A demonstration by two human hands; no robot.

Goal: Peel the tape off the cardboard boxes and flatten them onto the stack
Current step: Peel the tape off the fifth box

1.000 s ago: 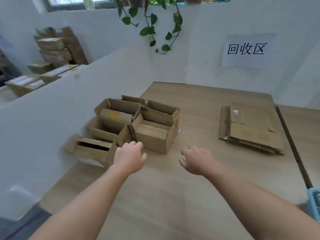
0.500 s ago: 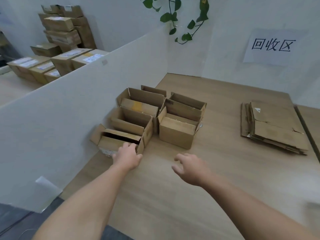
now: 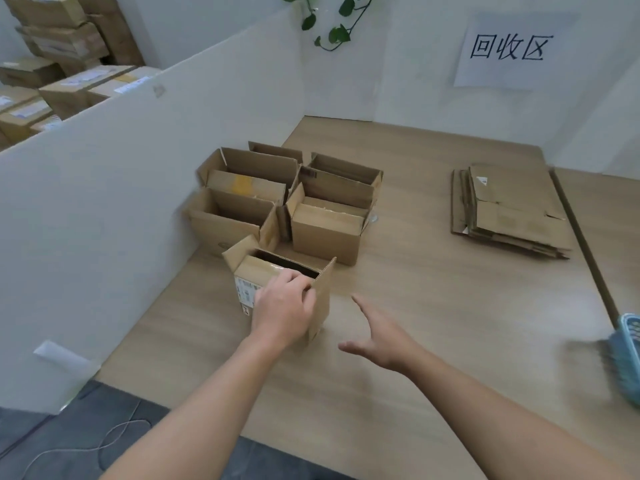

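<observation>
Box [image 3: 258, 268] up front, w/ the left hand [image 3: 282, 308] clamped on it: fingers curled over the top rim, tips dipping into the open mouth, back of the hand covering much of the near face. White label [image 3: 246, 293] shows on the face just left of the knuckles. Right hand [image 3: 379, 336] is just beside the box's right flap, not touching, palm open, fingers spread above the table [image 3: 433, 323]. Can't tell if the box sits flat or is tipped.

Room: white partition [image 3: 104, 209] runs close along the left, w/ the box cluster just beside it. Wide stretch of tabletop lies to the right, btwn the held box and the flat stack [image 3: 516, 216], which lies well apart near the table's right edge. Blurry blue basket [image 3: 627, 358] at far right.

Count: 1 box in hand, 4 open boxes [image 3: 325, 233] packed behind it in 2 rows, 1 flat stack.
</observation>
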